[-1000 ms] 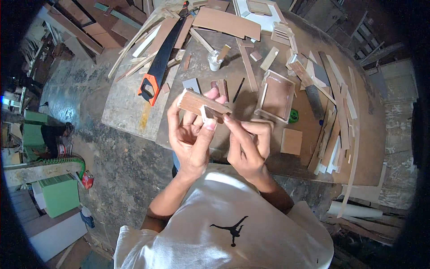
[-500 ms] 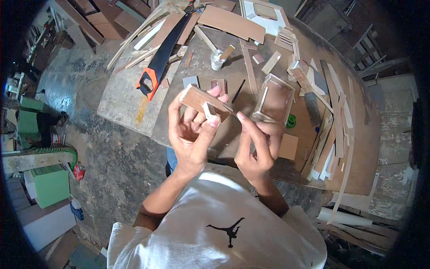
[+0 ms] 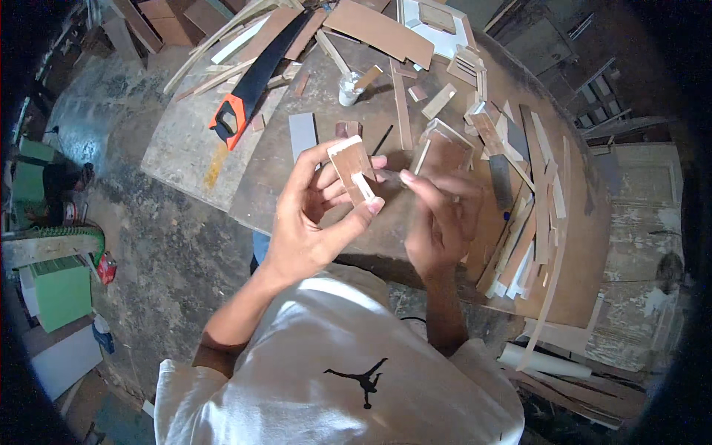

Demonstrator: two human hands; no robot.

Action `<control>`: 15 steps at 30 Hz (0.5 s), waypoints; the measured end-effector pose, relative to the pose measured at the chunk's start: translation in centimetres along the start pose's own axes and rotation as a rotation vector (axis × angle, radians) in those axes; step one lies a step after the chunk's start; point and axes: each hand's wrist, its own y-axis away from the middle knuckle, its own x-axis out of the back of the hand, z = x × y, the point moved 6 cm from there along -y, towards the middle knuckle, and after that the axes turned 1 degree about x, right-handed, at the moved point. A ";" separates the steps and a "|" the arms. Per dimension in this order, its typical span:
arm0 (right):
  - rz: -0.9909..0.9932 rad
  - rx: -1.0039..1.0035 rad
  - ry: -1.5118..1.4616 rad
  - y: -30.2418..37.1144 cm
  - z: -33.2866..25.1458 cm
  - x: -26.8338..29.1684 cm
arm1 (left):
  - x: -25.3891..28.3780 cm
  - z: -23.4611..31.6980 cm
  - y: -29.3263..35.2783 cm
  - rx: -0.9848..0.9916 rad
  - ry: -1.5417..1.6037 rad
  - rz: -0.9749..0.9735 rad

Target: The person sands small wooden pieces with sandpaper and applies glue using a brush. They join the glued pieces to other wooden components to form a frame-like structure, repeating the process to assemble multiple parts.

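My left hand [image 3: 308, 208] grips a small brown wooden block [image 3: 351, 169] with whitish edges, between the thumb and fingers. A short white strip [image 3: 363, 187] stands out from the block's face near the thumb. Just to the right, my right hand [image 3: 441, 222] is partly smeared by motion. Its thumb and index finger pinch a thin, blurred piece [image 3: 390, 176] that points toward the block; its kind is unclear. Beyond the right hand lies a shallow wooden box frame [image 3: 445, 152] with pale rims. A dark pencil-like stick [image 3: 383, 139] rests on the table beyond the block.
A handsaw [image 3: 259, 78] with an orange and black handle lies at the far left of the worktable [image 3: 263, 178]. Near the middle stands a white cup [image 3: 348, 90] with a wooden stick in it. Wood strips [image 3: 545, 193] are heaped on the right, and a grey plate [image 3: 302, 135] lies behind my left hand.
The block has turned more upright in my left hand. My right hand has drawn slightly away to the right and is now blurred. The whole view has shifted a little.
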 end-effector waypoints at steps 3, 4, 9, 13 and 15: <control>-0.037 0.167 0.026 -1.2 0.2 0.2 | -0.2 0.3 0.2 0.014 -0.030 -0.034; -0.048 0.191 0.034 -1.3 0.0 0.2 | -0.2 0.4 0.2 0.016 -0.038 -0.041; -0.070 0.316 0.053 -1.4 0.5 -0.4 | -0.2 0.7 0.4 0.043 -0.059 -0.053; -0.080 0.225 0.088 -1.8 0.5 0.3 | -0.2 0.7 0.4 0.055 -0.030 -0.040; -0.024 0.171 0.078 -1.5 0.9 0.5 | -0.2 0.7 0.5 0.052 -0.024 -0.032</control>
